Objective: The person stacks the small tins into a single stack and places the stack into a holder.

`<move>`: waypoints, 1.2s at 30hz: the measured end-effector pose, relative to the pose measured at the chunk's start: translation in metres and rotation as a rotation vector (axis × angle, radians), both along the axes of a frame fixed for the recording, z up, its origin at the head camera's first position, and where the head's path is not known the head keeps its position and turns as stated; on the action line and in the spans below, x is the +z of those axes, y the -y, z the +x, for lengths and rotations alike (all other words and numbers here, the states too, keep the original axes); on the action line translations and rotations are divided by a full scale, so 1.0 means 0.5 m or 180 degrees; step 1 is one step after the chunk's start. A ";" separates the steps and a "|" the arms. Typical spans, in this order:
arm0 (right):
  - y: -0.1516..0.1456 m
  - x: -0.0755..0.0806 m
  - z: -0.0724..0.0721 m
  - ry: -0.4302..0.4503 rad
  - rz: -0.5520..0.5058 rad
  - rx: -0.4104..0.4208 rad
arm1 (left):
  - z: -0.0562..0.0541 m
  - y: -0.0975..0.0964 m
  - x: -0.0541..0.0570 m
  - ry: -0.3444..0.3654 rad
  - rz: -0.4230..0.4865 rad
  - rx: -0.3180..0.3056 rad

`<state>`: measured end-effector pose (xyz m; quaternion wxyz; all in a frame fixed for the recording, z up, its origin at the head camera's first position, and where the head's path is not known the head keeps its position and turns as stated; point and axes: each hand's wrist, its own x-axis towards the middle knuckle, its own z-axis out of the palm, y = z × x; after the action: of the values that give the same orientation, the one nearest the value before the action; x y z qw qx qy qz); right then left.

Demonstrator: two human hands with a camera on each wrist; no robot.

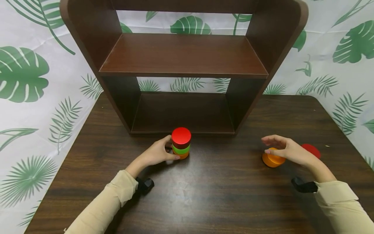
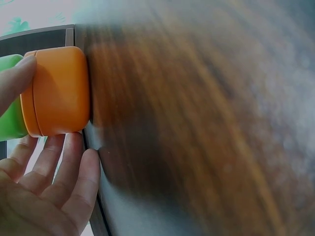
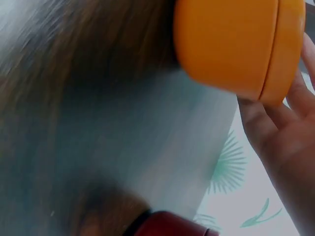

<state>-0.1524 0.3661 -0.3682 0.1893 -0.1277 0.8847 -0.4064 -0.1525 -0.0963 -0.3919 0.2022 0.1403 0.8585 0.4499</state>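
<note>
Near the shelf's front edge stands a stack of round containers: a red one [image 1: 181,137] on top, a green one [image 1: 181,149] in the middle and an orange lidded jar [image 2: 61,91] at the bottom. My left hand [image 1: 159,151] holds the stack low down, thumb on the near side by the orange jar's lid seam, fingers round the far side. To the right, my right hand [image 1: 287,151] is at a second orange lidded jar [image 1: 273,158] on the table. Its thumb overlaps the jar's top in the head view, and its fingers are spread loosely beyond it.
A dark brown shelf unit [image 1: 184,55] stands at the table's back, with an upper board and a lower compartment. Another red container [image 1: 311,150] sits behind my right wrist. The dark wood table [image 1: 216,195] reaches a leaf-print cloth backdrop [image 1: 26,136].
</note>
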 end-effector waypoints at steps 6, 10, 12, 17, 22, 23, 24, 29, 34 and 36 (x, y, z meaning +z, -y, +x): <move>-0.020 -0.003 0.009 -0.0024 0.0360 0.0066 | 0.001 -0.002 -0.001 0.0022 0.0029 -0.0002; -0.032 -0.005 0.015 -0.0052 0.0465 0.0095 | 0.001 -0.001 -0.003 -0.0008 0.0031 -0.0030; -0.036 -0.006 0.018 -0.0068 0.0456 0.0079 | 0.001 -0.001 -0.002 -0.0002 0.0037 -0.0016; -0.048 -0.010 0.024 -0.0118 0.0456 0.0070 | 0.002 0.000 0.000 0.0015 0.0054 -0.0002; -0.062 -0.012 0.031 0.0120 0.0343 0.0161 | 0.001 0.000 -0.001 0.0032 0.0050 0.0007; -0.065 -0.013 0.031 0.0177 0.0296 0.0191 | 0.001 0.000 -0.002 0.0025 0.0049 0.0001; -0.067 -0.014 0.032 0.0225 0.0259 0.0198 | 0.001 0.000 -0.003 0.0024 0.0055 -0.0003; -0.070 -0.020 0.034 0.0259 0.0247 0.0218 | 0.001 -0.001 -0.004 0.0028 0.0048 0.0001; -0.071 -0.021 0.032 0.0266 0.0257 0.0236 | 0.001 -0.001 -0.005 0.0040 0.0049 0.0014; -0.071 -0.021 0.030 0.0231 0.0248 0.0258 | 0.001 -0.001 -0.005 0.0040 0.0062 0.0013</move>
<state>-0.1374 0.4016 -0.3786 0.2424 -0.1410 0.8865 -0.3680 -0.1523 -0.0958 -0.3943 0.2054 0.1377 0.8530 0.4596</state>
